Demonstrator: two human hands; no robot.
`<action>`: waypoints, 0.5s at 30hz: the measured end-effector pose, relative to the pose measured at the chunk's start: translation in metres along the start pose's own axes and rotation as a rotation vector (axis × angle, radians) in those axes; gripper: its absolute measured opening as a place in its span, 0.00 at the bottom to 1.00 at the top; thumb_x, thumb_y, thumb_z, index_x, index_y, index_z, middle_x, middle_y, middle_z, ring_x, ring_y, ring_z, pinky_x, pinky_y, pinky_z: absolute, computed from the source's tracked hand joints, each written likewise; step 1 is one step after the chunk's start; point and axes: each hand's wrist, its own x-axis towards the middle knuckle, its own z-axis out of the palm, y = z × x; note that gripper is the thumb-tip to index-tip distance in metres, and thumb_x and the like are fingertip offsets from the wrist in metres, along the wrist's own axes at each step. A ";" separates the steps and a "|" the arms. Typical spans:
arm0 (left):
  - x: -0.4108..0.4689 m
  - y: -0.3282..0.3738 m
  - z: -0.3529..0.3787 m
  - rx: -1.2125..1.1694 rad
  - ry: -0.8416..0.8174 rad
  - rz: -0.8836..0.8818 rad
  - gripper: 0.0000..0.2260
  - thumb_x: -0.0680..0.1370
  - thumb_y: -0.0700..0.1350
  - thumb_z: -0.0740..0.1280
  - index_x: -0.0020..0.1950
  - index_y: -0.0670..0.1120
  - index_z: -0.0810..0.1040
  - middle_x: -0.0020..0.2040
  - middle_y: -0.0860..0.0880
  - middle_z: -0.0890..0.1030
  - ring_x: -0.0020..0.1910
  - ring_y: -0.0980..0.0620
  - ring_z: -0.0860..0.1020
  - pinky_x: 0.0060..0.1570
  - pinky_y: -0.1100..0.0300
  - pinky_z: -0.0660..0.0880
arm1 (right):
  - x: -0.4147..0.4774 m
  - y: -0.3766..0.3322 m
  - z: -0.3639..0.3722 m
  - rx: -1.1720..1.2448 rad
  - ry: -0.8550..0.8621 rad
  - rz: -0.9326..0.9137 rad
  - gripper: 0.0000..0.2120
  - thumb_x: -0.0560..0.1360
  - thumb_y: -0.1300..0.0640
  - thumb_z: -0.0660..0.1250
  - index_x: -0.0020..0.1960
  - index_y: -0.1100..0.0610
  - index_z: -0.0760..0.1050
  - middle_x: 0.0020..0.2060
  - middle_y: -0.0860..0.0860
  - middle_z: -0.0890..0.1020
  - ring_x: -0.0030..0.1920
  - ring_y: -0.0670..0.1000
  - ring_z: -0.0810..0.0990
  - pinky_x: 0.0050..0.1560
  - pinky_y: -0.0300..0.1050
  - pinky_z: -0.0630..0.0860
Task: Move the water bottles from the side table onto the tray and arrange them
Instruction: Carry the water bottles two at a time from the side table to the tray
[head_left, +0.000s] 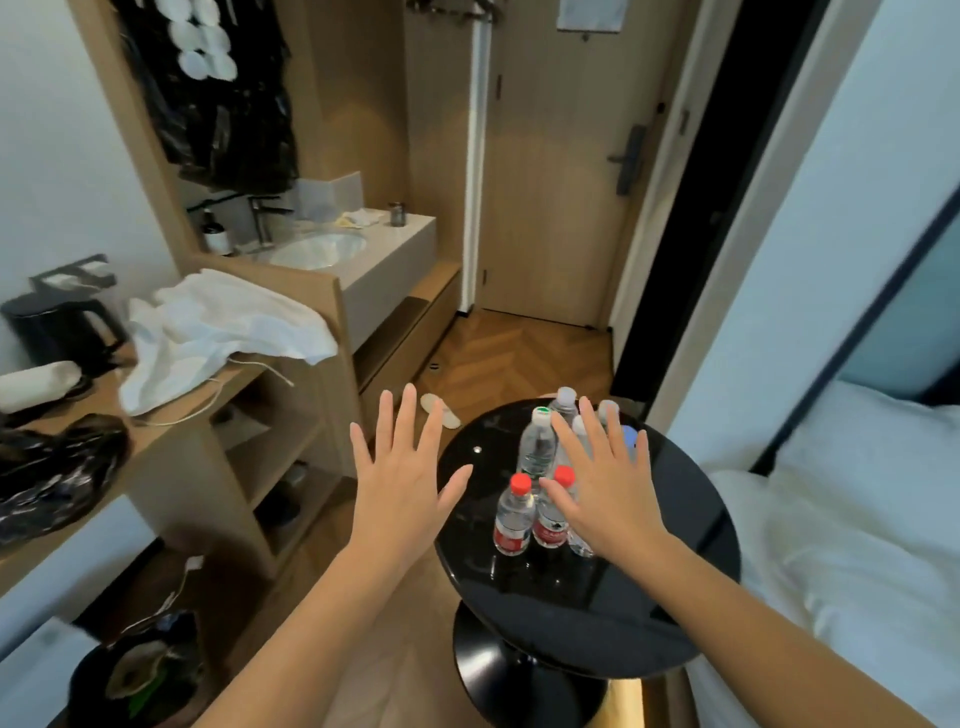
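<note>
Grips spread, empty: left grip (400, 483) beside, right grip (608, 493) over the clear plastic water bottles (514, 519) packed upright on the round black glossy desk (649, 587). Reaching in (they're crowded) could topple neighbours.

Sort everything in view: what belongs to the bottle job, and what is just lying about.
Job: red-capped bottles, green-capped bottle, clear-capped bottle, black side table, left hand and right hand, both spread open. No tray clearly seen.
Lying about: white cloth, kettle, slipper, sink.
</note>
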 end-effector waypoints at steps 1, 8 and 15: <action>0.002 0.006 0.004 -0.013 -0.010 0.023 0.32 0.77 0.64 0.56 0.77 0.50 0.60 0.79 0.44 0.55 0.78 0.41 0.50 0.71 0.38 0.49 | -0.005 0.008 0.001 -0.003 -0.004 0.030 0.34 0.77 0.33 0.48 0.80 0.45 0.48 0.80 0.53 0.49 0.79 0.61 0.46 0.73 0.68 0.52; 0.012 0.036 0.035 -0.037 -0.089 0.108 0.34 0.76 0.67 0.48 0.77 0.50 0.61 0.79 0.44 0.55 0.78 0.41 0.50 0.71 0.38 0.50 | -0.029 0.046 0.013 0.015 -0.086 0.142 0.35 0.79 0.35 0.51 0.79 0.43 0.38 0.80 0.51 0.41 0.79 0.58 0.38 0.75 0.65 0.43; 0.009 0.064 0.064 -0.050 -0.135 0.099 0.33 0.77 0.67 0.51 0.77 0.50 0.62 0.79 0.44 0.57 0.78 0.41 0.51 0.71 0.37 0.52 | -0.035 0.082 0.030 -0.016 -0.129 0.165 0.35 0.79 0.34 0.50 0.79 0.42 0.39 0.80 0.51 0.41 0.79 0.59 0.38 0.75 0.64 0.41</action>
